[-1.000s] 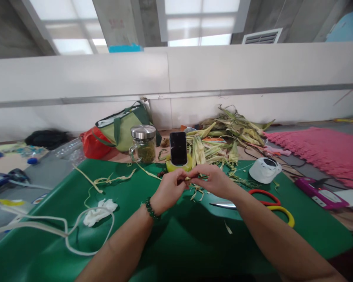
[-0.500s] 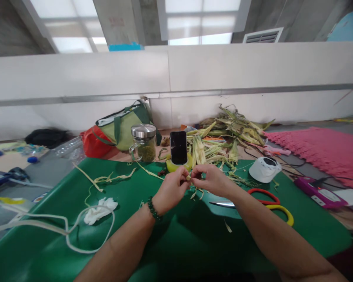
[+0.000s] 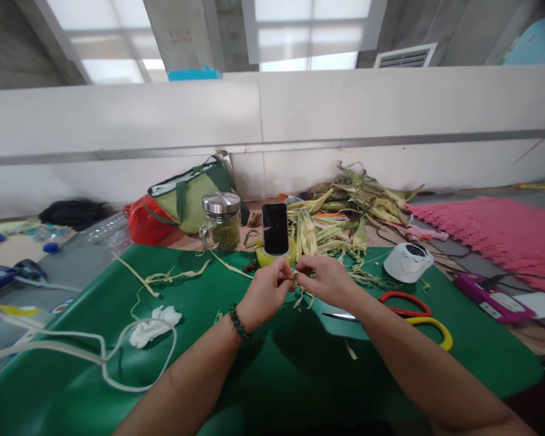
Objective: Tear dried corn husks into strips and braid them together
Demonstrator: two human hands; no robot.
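Observation:
Close together above the middle of the green mat (image 3: pixel 272 375), my left hand (image 3: pixel 270 286) and my right hand (image 3: pixel 324 278) are both closed, fingertips meeting. Between them they pinch a small pale piece of corn husk (image 3: pixel 294 275), mostly covered by the fingers. Thin husk scraps (image 3: pixel 304 298) lie just below the fingertips. Behind my hands a phone (image 3: pixel 275 229) stands upright against a yellow roll of tape (image 3: pixel 266 257). Under my right forearm lies a pair of scissors (image 3: pixel 429 324) with one red and one yellow handle loop.
A pile of corn husks (image 3: pixel 358 200) lies at the back right. A lidded glass jar (image 3: pixel 224 227) stands behind the mat, beside a green bag (image 3: pixel 195 197). On the right sit a white roll (image 3: pixel 409 262) and a purple power strip (image 3: pixel 495 298). White cable (image 3: pixel 104 357) loops over crumpled tissue (image 3: pixel 152 327) at left.
My right hand has shifted slightly and its fingers are curled closer to the left ones. Less of the husk piece shows between the fingertips.

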